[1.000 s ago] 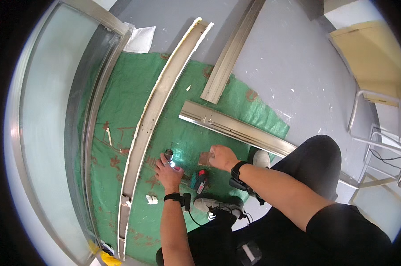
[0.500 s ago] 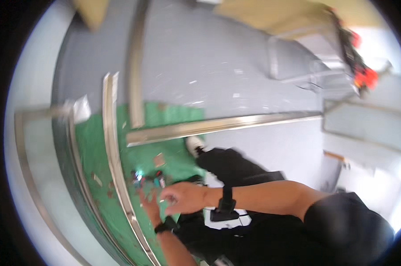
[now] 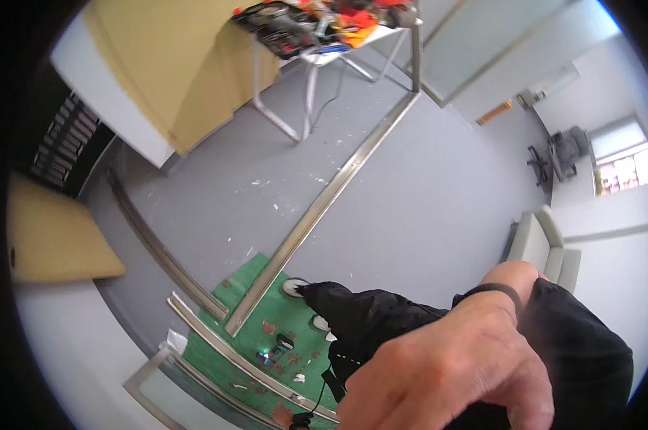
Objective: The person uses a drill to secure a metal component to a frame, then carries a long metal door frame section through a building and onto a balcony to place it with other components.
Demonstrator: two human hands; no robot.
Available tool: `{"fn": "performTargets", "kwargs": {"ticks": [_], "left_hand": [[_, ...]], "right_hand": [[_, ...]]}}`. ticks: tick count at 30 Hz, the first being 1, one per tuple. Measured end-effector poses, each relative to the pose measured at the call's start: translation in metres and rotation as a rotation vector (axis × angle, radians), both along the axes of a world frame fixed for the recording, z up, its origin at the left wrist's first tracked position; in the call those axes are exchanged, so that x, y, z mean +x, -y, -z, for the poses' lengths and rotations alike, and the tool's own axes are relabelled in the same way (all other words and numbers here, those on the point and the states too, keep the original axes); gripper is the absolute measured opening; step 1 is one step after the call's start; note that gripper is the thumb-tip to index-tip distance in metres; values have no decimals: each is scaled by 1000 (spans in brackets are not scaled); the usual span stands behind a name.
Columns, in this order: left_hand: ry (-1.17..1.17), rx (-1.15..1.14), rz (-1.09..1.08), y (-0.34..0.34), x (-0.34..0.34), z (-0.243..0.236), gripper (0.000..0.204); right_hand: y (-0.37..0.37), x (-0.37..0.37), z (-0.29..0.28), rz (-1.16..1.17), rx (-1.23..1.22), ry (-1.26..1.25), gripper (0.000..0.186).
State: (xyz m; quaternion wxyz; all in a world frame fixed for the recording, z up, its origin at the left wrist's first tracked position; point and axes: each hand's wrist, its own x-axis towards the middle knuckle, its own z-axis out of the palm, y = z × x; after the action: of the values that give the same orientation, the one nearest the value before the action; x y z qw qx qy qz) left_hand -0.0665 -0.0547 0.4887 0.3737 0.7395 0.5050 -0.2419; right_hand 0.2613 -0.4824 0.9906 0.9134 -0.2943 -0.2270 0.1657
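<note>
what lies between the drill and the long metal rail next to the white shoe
In the head view, a small reddish-brown piece lies between drill and rail, on the green sheet.

Tools (image 3: 288, 30) crowd the table (image 3: 318, 59). A tall yellow panel (image 3: 166, 64) stands just left of the table, a yellow board (image 3: 62, 240) farther left. Well right of it are an office chair (image 3: 569, 150), a window (image 3: 628, 172) and a pale sofa (image 3: 533, 244).
</note>
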Motion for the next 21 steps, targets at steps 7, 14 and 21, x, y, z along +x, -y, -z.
{"fn": "performTargets", "kwargs": {"ticks": [7, 14, 21], "left_hand": [[80, 89, 195, 71, 104, -68, 39], [-15, -64, 253, 206, 178, -96, 44], [-122, -268, 418, 531, 291, -99, 53]], "right_hand": [[158, -14, -47, 355, -82, 312, 64], [369, -7, -50, 514, -46, 321, 57], [596, 11, -82, 652, -160, 325, 61]]}}
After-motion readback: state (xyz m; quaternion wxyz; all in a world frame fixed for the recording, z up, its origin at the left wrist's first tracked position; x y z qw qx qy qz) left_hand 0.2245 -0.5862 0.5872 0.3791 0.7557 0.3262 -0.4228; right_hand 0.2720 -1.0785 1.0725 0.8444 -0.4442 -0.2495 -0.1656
